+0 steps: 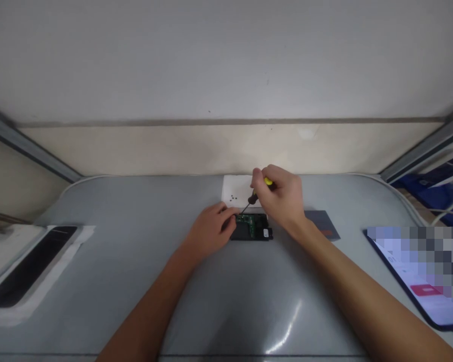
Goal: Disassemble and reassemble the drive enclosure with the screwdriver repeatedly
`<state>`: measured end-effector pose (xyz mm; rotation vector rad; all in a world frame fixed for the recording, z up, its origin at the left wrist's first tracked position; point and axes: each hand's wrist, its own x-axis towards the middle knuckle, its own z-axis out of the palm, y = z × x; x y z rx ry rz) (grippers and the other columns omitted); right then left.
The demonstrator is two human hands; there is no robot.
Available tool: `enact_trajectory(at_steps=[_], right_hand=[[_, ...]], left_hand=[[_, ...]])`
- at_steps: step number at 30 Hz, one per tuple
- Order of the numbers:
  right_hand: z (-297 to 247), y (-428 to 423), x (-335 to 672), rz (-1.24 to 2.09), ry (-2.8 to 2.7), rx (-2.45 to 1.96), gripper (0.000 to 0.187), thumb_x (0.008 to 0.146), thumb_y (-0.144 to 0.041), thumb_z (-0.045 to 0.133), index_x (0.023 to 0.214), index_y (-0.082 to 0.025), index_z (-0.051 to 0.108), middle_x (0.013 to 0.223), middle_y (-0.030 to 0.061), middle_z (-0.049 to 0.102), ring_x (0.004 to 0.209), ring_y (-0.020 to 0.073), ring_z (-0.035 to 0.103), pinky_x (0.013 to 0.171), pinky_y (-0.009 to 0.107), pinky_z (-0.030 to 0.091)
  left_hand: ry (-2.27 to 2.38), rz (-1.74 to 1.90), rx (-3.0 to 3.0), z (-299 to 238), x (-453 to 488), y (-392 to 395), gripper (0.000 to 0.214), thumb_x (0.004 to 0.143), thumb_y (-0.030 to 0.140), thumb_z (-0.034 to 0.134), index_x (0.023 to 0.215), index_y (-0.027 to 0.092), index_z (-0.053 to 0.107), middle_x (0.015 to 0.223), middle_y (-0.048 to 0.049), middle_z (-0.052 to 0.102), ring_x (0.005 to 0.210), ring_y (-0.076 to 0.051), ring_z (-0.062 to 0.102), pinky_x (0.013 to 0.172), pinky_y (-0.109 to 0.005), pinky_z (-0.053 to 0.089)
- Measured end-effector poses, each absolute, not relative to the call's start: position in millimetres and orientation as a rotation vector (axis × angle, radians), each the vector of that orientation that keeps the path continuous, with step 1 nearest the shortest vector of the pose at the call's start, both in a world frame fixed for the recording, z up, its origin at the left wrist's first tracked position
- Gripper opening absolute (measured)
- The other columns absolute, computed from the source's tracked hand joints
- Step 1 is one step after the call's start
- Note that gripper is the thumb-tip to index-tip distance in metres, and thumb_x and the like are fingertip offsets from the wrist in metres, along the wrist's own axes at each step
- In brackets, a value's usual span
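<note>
Gripping a screwdriver in our right hand, a device in our left hand, we risk a slant-driven slip.

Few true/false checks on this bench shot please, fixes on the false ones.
1. The right hand holds a screwdriver. True.
2. The left hand touches a black device. True.
3. The screwdriver's tip points up, away from the device. False: it points down at the device.
4. Small dark pieces lie on a white sheet. True.
5. The white sheet is nearer the wearer than the device. False: it lies beyond the device.
</note>
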<state>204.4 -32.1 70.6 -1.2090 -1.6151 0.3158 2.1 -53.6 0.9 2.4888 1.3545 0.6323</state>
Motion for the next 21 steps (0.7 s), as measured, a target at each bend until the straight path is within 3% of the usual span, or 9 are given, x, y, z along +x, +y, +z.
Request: enact_trajectory(at_steps=[21], right_hand=[[71.5,-28.9,202.6,0.326,-1.634,-1.183,0.043,0.101,-0.037,0.054,0.062,-0.021,0.062,0.06,0.0006,0.059,0.06,0.0133,0.052,0.063,0.034,0.034]], left_hand=[[1.337,0.647,2.483,-1.7,1.3,-52.6,0.032,0.106,0.022,0.045,0.122,0.021,0.074,0.098,-0.0052,0.066,0.089,-0.022,0.064,0.088,-0.039,0.053]])
